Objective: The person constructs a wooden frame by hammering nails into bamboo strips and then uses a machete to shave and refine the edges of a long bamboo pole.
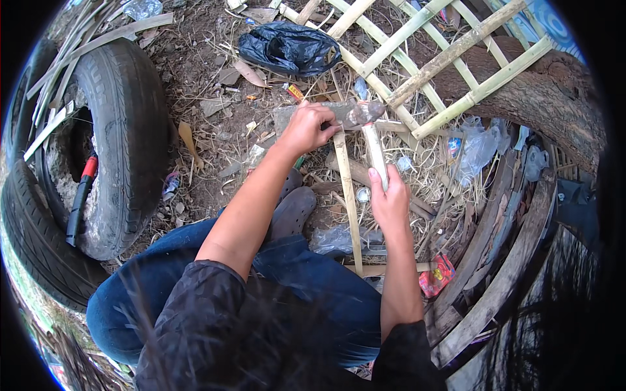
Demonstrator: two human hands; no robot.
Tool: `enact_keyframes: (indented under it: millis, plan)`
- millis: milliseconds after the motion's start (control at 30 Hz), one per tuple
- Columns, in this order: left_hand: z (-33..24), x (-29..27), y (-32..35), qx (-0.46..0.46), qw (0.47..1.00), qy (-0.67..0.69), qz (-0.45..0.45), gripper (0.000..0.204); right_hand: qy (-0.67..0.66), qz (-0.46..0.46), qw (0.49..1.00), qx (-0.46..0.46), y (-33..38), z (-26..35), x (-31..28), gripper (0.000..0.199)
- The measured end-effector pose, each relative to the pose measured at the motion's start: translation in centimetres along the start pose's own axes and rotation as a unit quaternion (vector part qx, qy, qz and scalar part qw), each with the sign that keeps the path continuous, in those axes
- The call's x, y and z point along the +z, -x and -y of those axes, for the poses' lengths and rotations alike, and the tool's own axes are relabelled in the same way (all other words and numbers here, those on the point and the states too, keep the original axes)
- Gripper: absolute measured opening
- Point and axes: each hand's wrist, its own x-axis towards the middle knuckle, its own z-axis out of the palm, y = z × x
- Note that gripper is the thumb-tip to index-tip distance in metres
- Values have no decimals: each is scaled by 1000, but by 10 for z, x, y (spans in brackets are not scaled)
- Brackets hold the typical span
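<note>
My right hand point(391, 199) is wrapped round the pale handle of a hammer point(375, 146). The hammer's dark, worn head point(362, 115) is just right of my left fingers, over a grey slab point(282, 119). My left hand point(312, 127) is closed in a pinch at the far end of a narrow bamboo strip point(347, 189), which runs back toward my knees. Whether a nail is also between those fingers is too small to tell. Beneath the hammer, a short round piece of wood point(358, 171) lies on the ground.
A bamboo lattice point(420, 75) lies at the far right, near a thick tree trunk point(554, 98). Old tyres point(127, 130) stand at left, with a red-and-black tool point(81, 199) inside. A black plastic bag point(287, 49) is ahead. Weathered planks point(508, 260) line the right.
</note>
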Motion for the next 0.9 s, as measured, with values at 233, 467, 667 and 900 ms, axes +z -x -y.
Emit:
enact_keyframes:
  millis: [233,467,667,900]
  plan:
    - [3,1,3,4,1000,-2,11,19,0,3,1000,-11,-1,-8,3,28]
    - [1,1,0,-1,1000,1,13,17,-49,-23,999,-4,8,-6,0,25]
    - [4,3,1,6,1000,6,10,19,-54,-33,998,-18,4,-3,3,24]
    - [1,2,2,1,1000,-4,14,19,2,-22,999,-46,6,-14,4,22]
